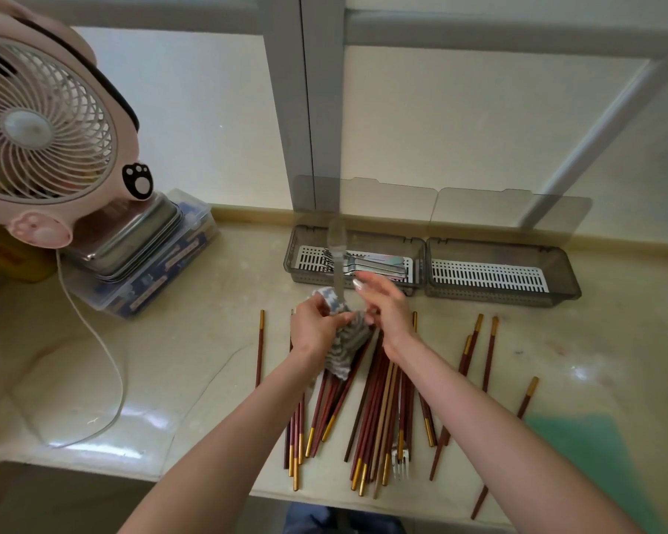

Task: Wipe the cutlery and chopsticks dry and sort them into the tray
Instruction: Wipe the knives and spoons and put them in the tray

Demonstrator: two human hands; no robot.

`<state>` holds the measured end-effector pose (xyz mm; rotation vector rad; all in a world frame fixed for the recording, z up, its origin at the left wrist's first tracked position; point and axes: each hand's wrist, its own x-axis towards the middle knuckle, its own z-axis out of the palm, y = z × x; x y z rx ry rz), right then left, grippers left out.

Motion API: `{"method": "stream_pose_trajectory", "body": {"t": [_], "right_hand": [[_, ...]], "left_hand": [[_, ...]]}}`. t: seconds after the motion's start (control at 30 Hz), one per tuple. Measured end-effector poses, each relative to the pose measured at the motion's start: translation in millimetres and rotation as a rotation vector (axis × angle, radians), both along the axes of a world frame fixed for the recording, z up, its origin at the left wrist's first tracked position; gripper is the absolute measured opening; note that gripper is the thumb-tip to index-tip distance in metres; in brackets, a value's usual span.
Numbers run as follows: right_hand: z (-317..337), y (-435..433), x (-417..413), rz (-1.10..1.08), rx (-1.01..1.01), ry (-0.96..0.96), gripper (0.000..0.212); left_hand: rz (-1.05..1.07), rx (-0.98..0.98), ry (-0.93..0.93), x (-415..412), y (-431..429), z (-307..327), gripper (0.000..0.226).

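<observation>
Held upright above the middle of the tabletop (209, 341), a metal spoon (337, 237) has its bowl at the top, blurred, and its stem running down into a grey-and-white striped cloth (346, 346). The left hand (315, 327) has its fingers (326, 316) curled round the cloth and pinching it against the stem, probably so that the cloth can be drawn along the metal to dry it. The right hand (386, 312) is just beside it with its forefinger (359, 284) stretched toward the stem. Its lower fingers curl near the cloth, but I cannot tell whether they pinch it or only steady the spoon. The grey tray (425, 260) stands at the far edge in 2 sections, lids (479, 210) tipped back against the window so that things drop straight in. Its left section (297, 264) already holds forks (363, 264), and the right section (565, 279) shows only its white slotted insert, likely kept for long pieces. The red-brown, gold-tipped chopsticks (378, 398) lie fanned on the near tabletop under the arms, with 1 fork (400, 462) among them at the near edge, apparently waiting to be wiped. A pink fan (39, 125) stands far left.
</observation>
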<state>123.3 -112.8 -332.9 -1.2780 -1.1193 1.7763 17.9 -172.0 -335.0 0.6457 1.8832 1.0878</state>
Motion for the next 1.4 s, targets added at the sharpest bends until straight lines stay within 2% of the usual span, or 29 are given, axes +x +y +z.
{"method": "stream_pose_trajectory", "body": {"t": [0.07, 0.13, 0.23, 0.3, 0.33, 0.4, 0.47, 0.5, 0.6, 0.67, 0.73, 0.77, 0.83, 0.9, 0.93, 1.03, 1.2, 1.4], "right_hand": [[5.5, 7.0, -7.2, 0.049, 0.059, -0.078, 0.010], [4.9, 9.6, -12.3, 0.060, 0.084, -0.111, 0.013], [11.3, 25.0, -12.5, -0.021, 0.062, -0.036, 0.010], [18.7, 48.2, -10.1, -0.076, 0.109, -0.018, 0.012], [20.3, 61.8, -9.5, -0.063, 0.181, -0.094, 0.015], [11.9, 83.3, -9.5, 0.073, 0.374, -0.404, 0.019], [-14.0, 97.0, -9.6, 0.247, 0.568, -0.781, 0.022], [-27.4, 100.6, -9.5, 0.314, 0.625, -0.909, 0.023], [-47.0, 104.7, -12.5, 0.429, 0.612, -1.067, 0.042], [-43.2, 99.2, -16.7, 0.425, 0.678, -1.067, 0.055], [-35.7, 81.6, -23.3, 0.376, 0.948, -0.903, 0.041], [-36.0, 69.7, -26.7, 0.420, 1.080, -0.807, 0.032], [-37.4, 40.2, -30.8, 0.758, 1.156, -0.685, 0.023], [-49.0, 15.8, -34.4, 1.133, 1.133, -0.750, 0.023], [-57.7, 10.6, -36.2, 1.213, 1.156, -0.802, 0.026], [-72.5, 5.1, -39.8, 1.230, 1.247, -0.841, 0.029], [-77.8, 5.6, -41.3, 1.301, 1.387, -0.816, 0.020], [-67.8, 11.4, -43.0, 1.482, 1.458, -0.959, 0.023]], "left_hand": [[-0.115, -0.035, 0.172, 1.7, 3.1, -2.3, 0.024], [-0.165, -0.051, 0.216, 1.9, 5.9, -2.8, 0.025], [-0.165, -0.056, 0.130, -6.7, 6.7, 0.2, 0.026], [-0.094, -0.056, -0.044, -17.1, 3.4, 4.9, 0.021], [-0.042, -0.047, -0.145, -23.8, 0.3, 7.8, 0.019], [0.057, 0.002, -0.280, -38.2, -5.8, 13.8, 0.020], [0.127, 0.064, -0.330, -51.2, -10.6, 21.4, 0.023], [0.158, 0.098, -0.341, -56.5, -12.5, 25.4, 0.026], [0.239, 0.188, -0.344, -68.4, -17.1, 36.9, 0.026], [0.317, 0.231, -0.320, -73.9, -20.0, 41.4, 0.024], [0.445, 0.268, -0.292, -77.7, -21.7, 43.4, 0.022], [0.515, 0.280, -0.293, -79.0, -21.8, 43.7, 0.021], [0.623, 0.297, -0.299, -79.9, -20.8, 43.2, 0.020], [0.664, 0.291, -0.291, -78.4, -19.9, 41.1, 0.020], [0.665, 0.285, -0.287, -77.1, -19.8, 40.4, 0.020], [0.643, 0.282, -0.299, -72.8, -22.5, 40.2, 0.018], [0.667, 0.281, -0.351, -70.5, -31.5, 40.6, 0.016], [0.683, 0.232, -0.331, -76.9, -38.1, 37.5, 0.016]]}}
